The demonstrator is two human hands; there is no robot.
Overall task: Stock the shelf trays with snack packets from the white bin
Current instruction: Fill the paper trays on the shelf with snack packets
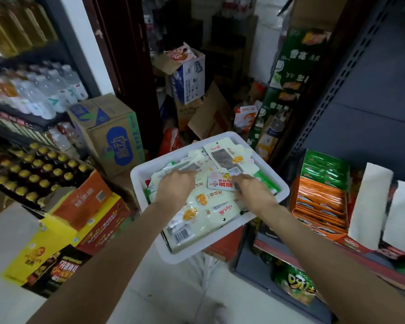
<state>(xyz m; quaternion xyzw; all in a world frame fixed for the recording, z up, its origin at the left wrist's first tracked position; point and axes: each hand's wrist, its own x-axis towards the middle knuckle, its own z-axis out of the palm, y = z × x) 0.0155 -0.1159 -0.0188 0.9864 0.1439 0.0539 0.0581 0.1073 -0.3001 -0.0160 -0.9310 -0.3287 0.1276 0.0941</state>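
white bin | both hands inside rim – left hand, right hand | fingers buried among snack packets – grip unclear

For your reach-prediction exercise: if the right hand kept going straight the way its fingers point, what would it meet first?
The right hand points up-left over the bin; it would probably meet the barcoded packet first, though its height above the pile is unclear.

This is a small grocery shop, seen from its cramped stock corner. Rows of bottled water and yellow-capped bottles fill the dark metal shelving, and display trays of orange snack packets sit on it. Printed drinks cartons and opened cardboard boxes crowd the floor.
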